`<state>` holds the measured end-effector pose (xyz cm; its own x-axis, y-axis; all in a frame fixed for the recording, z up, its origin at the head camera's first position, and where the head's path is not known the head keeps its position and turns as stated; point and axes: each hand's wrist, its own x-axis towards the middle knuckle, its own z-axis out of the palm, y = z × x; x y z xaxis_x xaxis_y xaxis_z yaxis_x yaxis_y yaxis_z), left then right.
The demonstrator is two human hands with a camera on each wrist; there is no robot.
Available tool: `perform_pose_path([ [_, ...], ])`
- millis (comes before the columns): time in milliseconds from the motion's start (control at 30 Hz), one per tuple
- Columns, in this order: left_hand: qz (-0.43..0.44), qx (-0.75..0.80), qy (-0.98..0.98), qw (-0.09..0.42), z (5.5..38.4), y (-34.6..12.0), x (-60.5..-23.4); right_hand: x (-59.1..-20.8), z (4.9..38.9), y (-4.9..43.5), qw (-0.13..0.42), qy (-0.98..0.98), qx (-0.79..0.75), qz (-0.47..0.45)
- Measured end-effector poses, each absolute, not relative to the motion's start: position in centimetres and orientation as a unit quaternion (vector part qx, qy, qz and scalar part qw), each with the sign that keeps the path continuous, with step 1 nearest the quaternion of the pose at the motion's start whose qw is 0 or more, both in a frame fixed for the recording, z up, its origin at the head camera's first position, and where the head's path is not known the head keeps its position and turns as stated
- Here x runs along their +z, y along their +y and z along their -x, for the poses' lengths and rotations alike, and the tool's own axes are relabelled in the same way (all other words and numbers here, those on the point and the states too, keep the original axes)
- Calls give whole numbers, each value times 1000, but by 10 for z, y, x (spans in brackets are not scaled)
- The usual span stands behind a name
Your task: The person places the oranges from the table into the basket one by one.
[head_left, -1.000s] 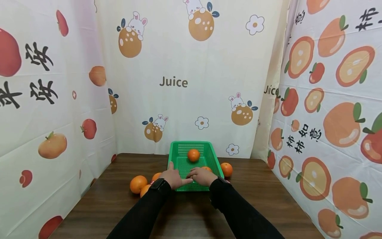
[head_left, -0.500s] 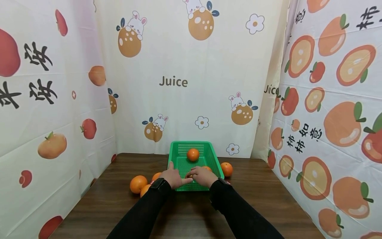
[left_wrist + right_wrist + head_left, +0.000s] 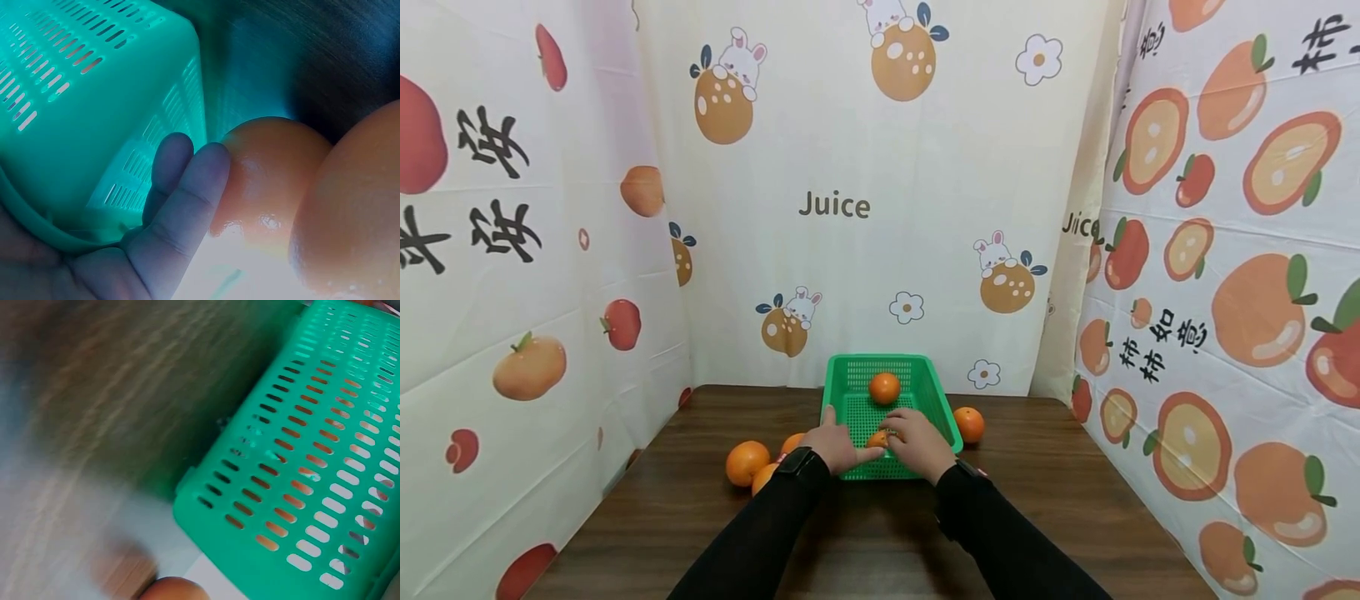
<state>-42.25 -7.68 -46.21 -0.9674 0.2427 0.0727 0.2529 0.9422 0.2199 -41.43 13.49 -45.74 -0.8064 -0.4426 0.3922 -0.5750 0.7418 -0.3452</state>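
Head view: both hands sit at the near end of a green basket [image 3: 925,392], low in the middle of the frame, on a dark wooden table [image 3: 1060,500].
Left hand [image 3: 838,446]: lies on the basket's near left corner, thumb up along the left wall, fingers straight and pointing right over the near rim; it holds nothing.
Left wrist view: the rim of the basket [image 3: 100,112] runs across the palm, and two fingers [image 3: 187,187] reach down its outer wall to touch an orange on the table [image 3: 272,175].
Right hand [image 3: 917,442]: inside the basket near its front, fingers bent over a small orange [image 3: 877,439]; whether they grip it or only rest on it cannot be told.
Right wrist view: blurred, showing only the basket's slotted wall [image 3: 312,487] and the table.
Far orange [image 3: 884,387]: lies alone in the basket's back part.
Loose oranges: three cluster left of the basket [image 3: 748,462], just beside the left sleeve; one lies right of it [image 3: 969,424].
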Motion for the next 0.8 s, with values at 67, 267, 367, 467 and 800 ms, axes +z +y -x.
perform_pose_path([
  [67, 125, -111, -986, 22, 424, -76, -463, -460, 412, 139, 170, -918, 227, -275],
  [267, 125, -101, -987, 22, 431, -77, -463, -465, 408, 154, 237, -908, 220, -266],
  [367, 123, -95, -988, 19, 432, -76, -462, -467, 407, 163, 244, -915, 217, -238],
  [467, 119, -91, -989, 13, 430, -76, -460, -469, 406, 172, 236, -924, 230, -195],
  [800, 108, -97, -989, -6, 425, -75, -458, -489, 405, 205, 128, -923, 357, -68],
])
